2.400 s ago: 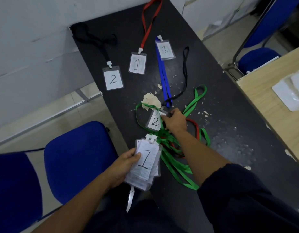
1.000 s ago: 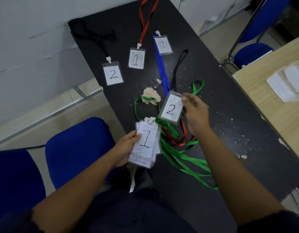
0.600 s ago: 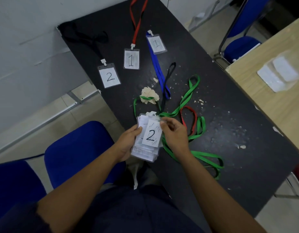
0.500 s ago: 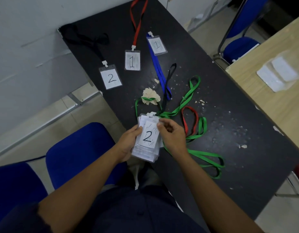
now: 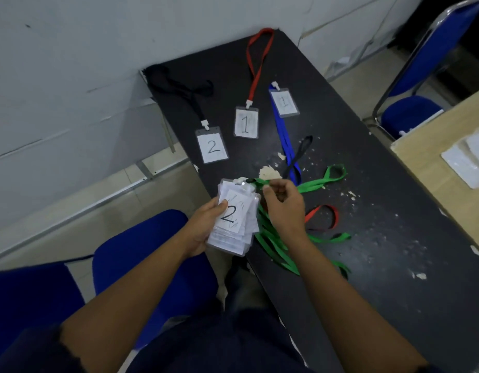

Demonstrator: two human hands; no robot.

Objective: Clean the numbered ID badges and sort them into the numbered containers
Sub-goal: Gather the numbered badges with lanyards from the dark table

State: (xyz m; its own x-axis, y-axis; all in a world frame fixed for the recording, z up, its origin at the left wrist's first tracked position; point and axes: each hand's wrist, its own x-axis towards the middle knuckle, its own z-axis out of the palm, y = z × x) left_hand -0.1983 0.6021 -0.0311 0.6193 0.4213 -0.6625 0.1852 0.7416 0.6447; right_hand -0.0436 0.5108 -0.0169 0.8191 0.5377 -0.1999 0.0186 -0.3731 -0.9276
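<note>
I had the stack of clear plastic ID badge sleeves with white paper inserts (image 5: 234,230) just off the near-left edge of the black tabletop (image 5: 381,224), with the left hand (image 5: 203,227) wrapped round its left side and the thumb lying on the top card, which was marked "2". The right hand (image 5: 284,208) was curled, its thumb and forefinger apparently pinching the green fabric lanyard straps (image 5: 273,246) close to the white clips at the top of the stack; the exact contact was hard to make out. I judged the sleeves light, thin and bendy, with slick faces that would slide over one another, so the stack wanted a firm squeeze across its edges, not a loose hold. The straps were limp and tangled and trailed across the table, and I expected them to drag or snag, so the clip end looked like the best place to take any single badge. Further up lay three loose badges: the "2" badge on a black lanyard (image 5: 212,146), the "1" badge on a red lanyard (image 5: 246,123) and the "1" badge over a blue lanyard (image 5: 284,102). No numbered containers were in view.
</note>
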